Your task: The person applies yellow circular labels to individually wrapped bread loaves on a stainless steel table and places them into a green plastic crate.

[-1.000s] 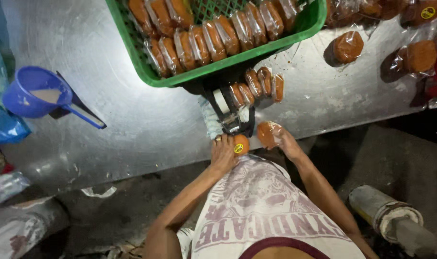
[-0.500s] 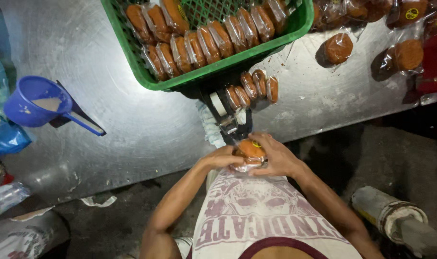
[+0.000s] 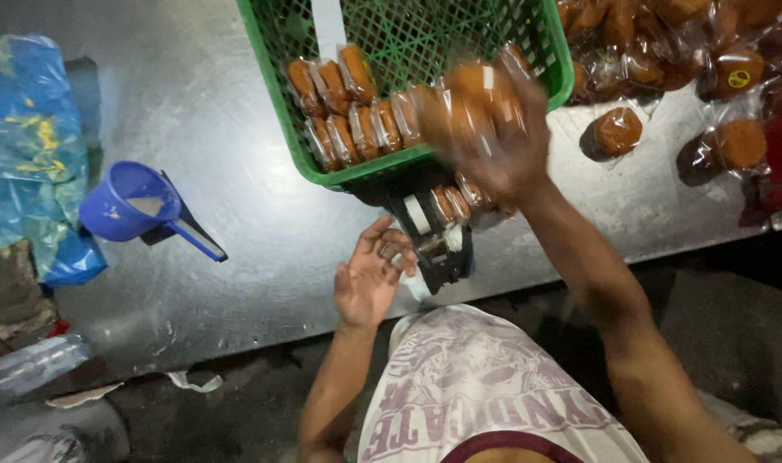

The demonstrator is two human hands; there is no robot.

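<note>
My right hand [image 3: 502, 150] is raised over the near rim of a green plastic basket [image 3: 275, 103] and grips a clear-wrapped brown pastry packet [image 3: 477, 94]; hand and packet are blurred. Rows of similar wrapped pastries [image 3: 348, 111] stand on edge inside the basket. My left hand [image 3: 369, 279] rests open, palm up, at the edge of the steel table [image 3: 237, 249], beside a black tape dispenser [image 3: 434, 244]. A few wrapped pastries [image 3: 460, 197] lie just behind the dispenser.
A blue plastic scoop [image 3: 129, 206] lies at the left, next to crumpled blue plastic sheeting [image 3: 31, 146]. More wrapped brown pastries [image 3: 717, 141] are spread over the table's right end. Below the table edge is dark floor with scraps [image 3: 194, 381].
Both hands held a packet together near my body; now my right hand has carried it up to the basket and my left hand has let go and opened.
</note>
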